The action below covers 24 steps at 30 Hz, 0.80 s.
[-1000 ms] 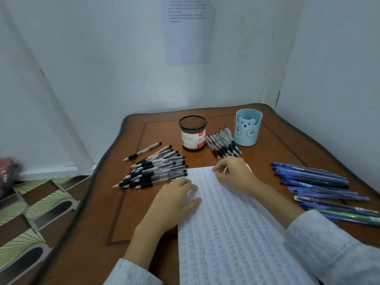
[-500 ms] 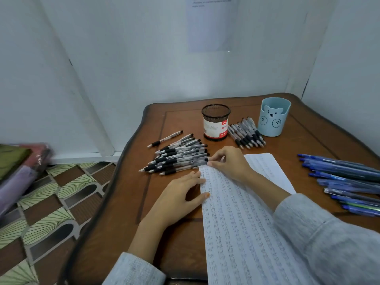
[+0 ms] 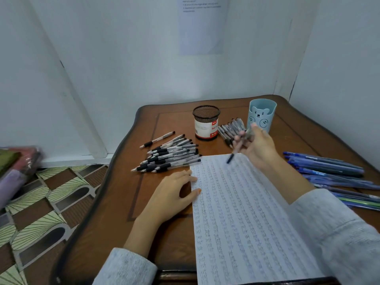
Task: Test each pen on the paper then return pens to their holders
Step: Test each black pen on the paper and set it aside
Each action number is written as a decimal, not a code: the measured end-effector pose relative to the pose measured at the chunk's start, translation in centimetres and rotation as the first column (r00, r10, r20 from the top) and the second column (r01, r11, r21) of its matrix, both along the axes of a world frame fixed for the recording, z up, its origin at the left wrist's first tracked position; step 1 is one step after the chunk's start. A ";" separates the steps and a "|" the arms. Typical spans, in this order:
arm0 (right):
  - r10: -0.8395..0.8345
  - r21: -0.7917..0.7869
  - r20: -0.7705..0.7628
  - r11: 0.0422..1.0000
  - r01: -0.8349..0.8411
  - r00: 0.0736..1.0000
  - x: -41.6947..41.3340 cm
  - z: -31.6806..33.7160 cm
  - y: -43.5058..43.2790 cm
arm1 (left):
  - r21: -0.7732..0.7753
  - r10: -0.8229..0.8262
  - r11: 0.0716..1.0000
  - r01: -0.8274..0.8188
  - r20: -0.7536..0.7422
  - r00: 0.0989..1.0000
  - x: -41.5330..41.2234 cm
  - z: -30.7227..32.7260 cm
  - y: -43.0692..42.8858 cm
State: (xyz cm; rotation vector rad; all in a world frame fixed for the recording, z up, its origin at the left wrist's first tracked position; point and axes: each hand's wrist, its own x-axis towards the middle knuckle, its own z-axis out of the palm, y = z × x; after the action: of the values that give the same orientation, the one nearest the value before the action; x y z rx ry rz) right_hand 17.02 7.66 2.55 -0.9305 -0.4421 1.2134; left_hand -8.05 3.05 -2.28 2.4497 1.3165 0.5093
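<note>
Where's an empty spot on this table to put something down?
The table is bare at its near-left edge, below the black pens and left of the left hand. Another patch sits between the blue cup and the blue pens. The middle is crowded: paper, mesh holder.

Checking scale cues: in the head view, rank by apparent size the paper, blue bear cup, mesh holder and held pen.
1. paper, by far, also nearest.
2. blue bear cup and mesh holder: alike, unranked.
3. pen in the right hand, thinnest.
</note>
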 end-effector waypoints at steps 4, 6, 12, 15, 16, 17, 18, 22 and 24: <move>0.084 -0.024 -0.170 0.996 -0.090 0.982 3.2 0.4 -0.9 | 0.042 -0.031 0.999 0.032 -0.024 0.999 1.4 0.3 -0.3; 0.110 -0.019 -0.165 0.993 -0.115 0.980 4.2 0.6 -1.7 | 0.044 -0.054 0.998 0.055 -0.023 0.998 2.4 0.5 -0.5; 0.072 0.018 -0.175 0.997 -0.070 0.982 6.0 1.0 -4.2 | 0.008 -0.132 0.991 0.132 0.011 0.991 6.2 1.0 -1.0; 0.090 -0.022 -0.030 0.996 -0.090 0.996 7.2 0.6 -5.1 | -0.018 -0.176 0.984 0.176 -0.010 0.984 7.9 1.1 -0.8; 0.116 -0.050 -0.044 0.992 -0.118 0.992 7.5 0.5 -5.3 | -0.017 -0.195 0.981 0.194 -0.026 0.981 8.5 1.0 -0.7; 0.144 -0.075 -0.081 0.986 -0.150 0.986 7.7 0.3 -5.5 | -0.015 -0.209 0.978 0.209 -0.037 0.977 8.9 1.0 -0.5; 0.178 -0.098 -0.100 0.977 -0.188 0.979 7.9 0.2 -5.7 | -0.015 -0.221 0.975 0.220 -0.044 0.974 9.4 1.0 -0.3; 0.269 -0.227 -0.009 0.938 -0.264 0.963 8.3 -0.9 -6.2 | -0.019 -0.254 0.967 0.253 -0.048 0.966 10.8 0.6 0.2; 0.229 -0.223 -0.049 0.946 -0.234 0.972 8.0 -1.4 -6.1 | -0.027 -0.260 0.965 0.259 -0.042 0.965 11.1 0.3 0.3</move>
State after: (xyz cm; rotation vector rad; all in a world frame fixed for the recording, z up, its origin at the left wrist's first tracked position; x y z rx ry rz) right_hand 25.04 1.55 1.11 -1.0803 -0.4080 1.5116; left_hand 3.08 3.39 -1.95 2.5779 0.9880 0.3721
